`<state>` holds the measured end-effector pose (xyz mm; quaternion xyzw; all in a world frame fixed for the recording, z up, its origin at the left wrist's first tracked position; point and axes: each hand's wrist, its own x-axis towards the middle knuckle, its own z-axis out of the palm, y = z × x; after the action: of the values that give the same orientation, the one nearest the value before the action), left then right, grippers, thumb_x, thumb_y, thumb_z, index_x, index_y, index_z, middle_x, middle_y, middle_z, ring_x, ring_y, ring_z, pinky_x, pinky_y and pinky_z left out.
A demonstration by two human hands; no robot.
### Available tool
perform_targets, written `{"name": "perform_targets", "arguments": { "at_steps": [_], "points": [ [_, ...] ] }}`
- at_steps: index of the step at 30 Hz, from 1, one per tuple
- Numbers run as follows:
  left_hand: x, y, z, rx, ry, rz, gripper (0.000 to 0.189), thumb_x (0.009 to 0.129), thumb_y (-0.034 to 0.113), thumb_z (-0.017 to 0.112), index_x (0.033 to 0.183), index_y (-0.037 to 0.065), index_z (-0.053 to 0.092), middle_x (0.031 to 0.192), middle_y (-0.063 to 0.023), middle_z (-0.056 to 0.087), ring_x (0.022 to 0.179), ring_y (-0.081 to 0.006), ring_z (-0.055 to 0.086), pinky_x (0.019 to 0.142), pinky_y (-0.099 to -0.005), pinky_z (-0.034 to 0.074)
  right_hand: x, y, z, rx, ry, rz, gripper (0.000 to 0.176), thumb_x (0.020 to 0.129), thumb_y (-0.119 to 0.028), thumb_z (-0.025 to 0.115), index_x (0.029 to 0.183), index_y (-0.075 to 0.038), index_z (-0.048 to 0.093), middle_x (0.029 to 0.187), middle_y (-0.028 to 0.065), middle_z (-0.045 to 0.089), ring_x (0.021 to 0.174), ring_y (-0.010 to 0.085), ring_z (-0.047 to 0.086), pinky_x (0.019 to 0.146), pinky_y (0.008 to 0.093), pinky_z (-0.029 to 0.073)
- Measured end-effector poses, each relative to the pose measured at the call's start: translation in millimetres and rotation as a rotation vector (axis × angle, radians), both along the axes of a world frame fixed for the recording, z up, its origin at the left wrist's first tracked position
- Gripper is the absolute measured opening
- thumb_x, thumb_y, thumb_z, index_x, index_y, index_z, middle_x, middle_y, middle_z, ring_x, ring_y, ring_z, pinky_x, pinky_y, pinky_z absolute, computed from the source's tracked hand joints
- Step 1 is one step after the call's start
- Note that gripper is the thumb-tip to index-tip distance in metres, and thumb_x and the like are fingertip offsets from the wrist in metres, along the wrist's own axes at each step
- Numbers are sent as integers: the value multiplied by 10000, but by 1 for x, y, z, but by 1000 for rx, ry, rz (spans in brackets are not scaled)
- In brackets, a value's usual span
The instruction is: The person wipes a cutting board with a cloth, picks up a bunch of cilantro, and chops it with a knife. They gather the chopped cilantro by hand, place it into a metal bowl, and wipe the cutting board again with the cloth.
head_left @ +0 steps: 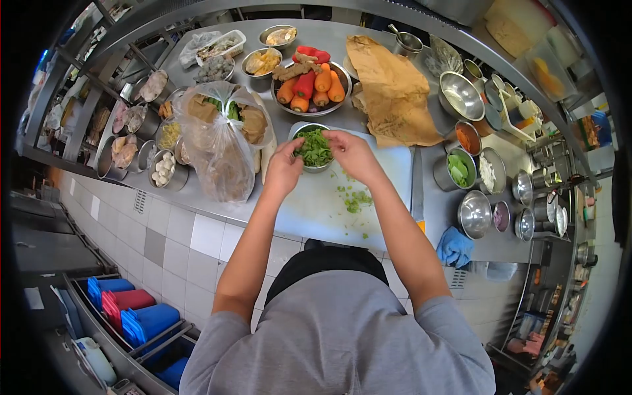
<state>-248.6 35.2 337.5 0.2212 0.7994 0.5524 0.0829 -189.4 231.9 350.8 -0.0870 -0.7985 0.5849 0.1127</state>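
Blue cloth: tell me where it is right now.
In the head view, the blue cloth lies at the near edge of the counter on the person's right, just right of the white cutting board and below an empty steel bowl.

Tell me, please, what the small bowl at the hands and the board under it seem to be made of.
Small bowl: likely stainless steel with a polished finish, as its rim is grey and catches the light. Board: probably plastic, matte white, flat and showing no wood grain, though the view is too coarse to be sure.
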Motion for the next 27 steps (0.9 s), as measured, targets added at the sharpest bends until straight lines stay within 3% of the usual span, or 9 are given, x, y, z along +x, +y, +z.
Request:
{"name": "perform_targets", "arguments": {
  "at_steps": [1, 4, 5, 7, 10, 14, 21, 24, 27],
  "points": [
    [-4, -6, 3, -92, 97, 0, 354, 865, 24, 639, 1218, -7, 637, 1167, -111, 631, 741, -155, 565, 704, -292, 500, -3, 6, 2, 92, -25, -19, 234, 881, -5, 633, 1113, 7, 664, 967, 114, 698, 867, 196, 683, 789, 325, 533],
    [2, -22, -13, -145, 162, 51, 392, 862, 20, 642, 1253, 33, 632, 1297, -144, 569, 941, -202, 601, 821, -307, 498, -6, 15, 6, -141, -19, -220, 180, 906, -37, 629, 1075, 6, 671, 980, 155, 692, 844, 241, 680, 780, 350, 530],
    [5, -23, -17, -188, 282, 65, 378, 868, 46, 651, 1246, 40, 638, 1308, -142, 572, 1028, -233, 588, 891, -339, 478, -8, 26, -15, 198, 96, -238, 172, 935, -143, 640, 1015, 7, 668, 896, 158, 693, 773, 263, 670, 725, 362, 528],
    [12, -20, -21, -268, 527, 87, 355, 881, 98, 670, 1232, 53, 651, 1332, -137, 579, 1202, -297, 563, 1033, -403, 438, -8, 26, -40, 280, -93, -188, 217, 938, -212, 647, 957, 4, 656, 838, 147, 692, 738, 264, 663, 702, 364, 522],
    [19, -7, -22, -375, 601, -116, 327, 898, 200, 669, 1196, 64, 673, 1334, -122, 590, 1369, -348, 437, 1163, -534, 272, -9, 19, -63, 123, -279, -147, 274, 927, -266, 662, 866, 0, 632, 767, 125, 683, 702, 242, 670, 655, 350, 527],
    [6, 14, -30, -447, 625, -195, 315, 895, 281, 688, 1135, 77, 708, 1262, -113, 635, 1355, -341, 459, 1176, -592, 194, -1, 10, -73, -264, -325, -157, 277, 912, -233, 652, 778, 3, 598, 701, 103, 657, 642, 192, 680, 569, 315, 532],
    [41, 56, -3, -150, 655, -415, 200, 867, 278, 724, 947, 96, 707, 1134, -55, 669, 1240, -322, 536, 1131, -575, 245, 103, 45, -50, -357, -345, -272, 250, 943, -185, 630, 750, -48, 549, 747, 55, 644, 668, 136, 653, 605, 289, 564],
    [80, 81, 6, -21, 643, -501, 203, 855, 278, 737, 953, 104, 698, 1144, -51, 665, 1248, -314, 532, 1127, -574, 257, 159, 59, -30, -377, -339, -352, 266, 938, -179, 629, 725, -42, 545, 727, 51, 633, 645, 127, 638, 604, 284, 556],
    [126, 110, 21, -207, 667, -757, 291, 846, 310, 738, 1049, 105, 704, 1174, -68, 658, 1262, -315, 527, 1126, -607, 252, 222, 76, -26, -277, -256, -401, 268, 893, -188, 641, 703, -15, 564, 703, 97, 646, 628, 141, 641, 563, 306, 523]
  ]
}}
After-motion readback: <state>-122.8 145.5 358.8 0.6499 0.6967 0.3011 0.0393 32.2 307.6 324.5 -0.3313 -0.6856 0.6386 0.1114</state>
